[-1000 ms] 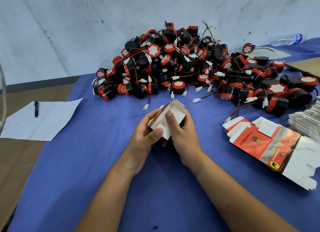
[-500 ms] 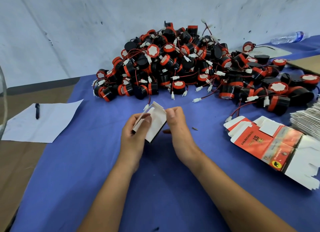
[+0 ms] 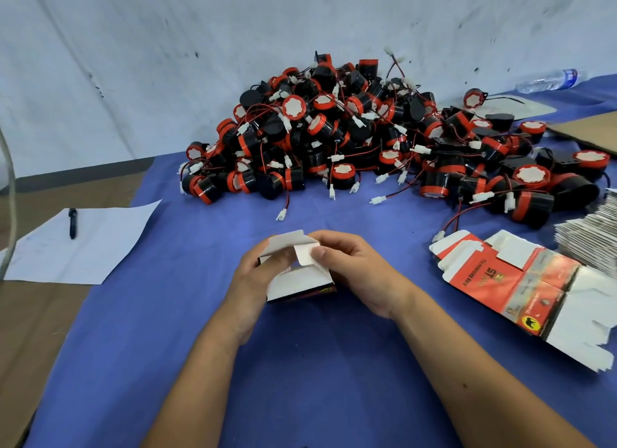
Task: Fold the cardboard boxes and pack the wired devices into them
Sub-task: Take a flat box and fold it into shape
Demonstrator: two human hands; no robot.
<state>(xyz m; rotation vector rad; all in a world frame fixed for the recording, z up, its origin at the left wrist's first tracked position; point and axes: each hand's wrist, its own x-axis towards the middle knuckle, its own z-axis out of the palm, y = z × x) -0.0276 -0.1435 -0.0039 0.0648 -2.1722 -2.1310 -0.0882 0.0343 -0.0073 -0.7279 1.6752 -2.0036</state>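
The half-folded cardboard box (image 3: 300, 274) sits low at the centre of the blue tabletop (image 3: 173, 330), its white inner face turned up and a dark edge with a strip of red print along its near side. The left hand (image 3: 257, 280) grips the box from nine o'clock, its fingers (image 3: 283, 254) curled over the upper left corner beside a raised white flap. The right hand (image 3: 360, 274) holds it from three o'clock, the thumb pressing a second white flap down toward the middle while the other fingers wrap behind the far edge. Beyond the box, at twelve o'clock, a big heap of black-and-red wired devices (image 3: 350, 140) spreads out to two o'clock, white plugs trailing on red and black leads. At three o'clock lie flat unfolded boxes (image 3: 500, 277), with a stack of more flat blanks (image 3: 591, 237) just past them. At nine o'clock a sheet of paper (image 3: 93, 243) carries a pen (image 3: 72, 222), and a water bottle (image 3: 551, 80) lies at one o'clock.
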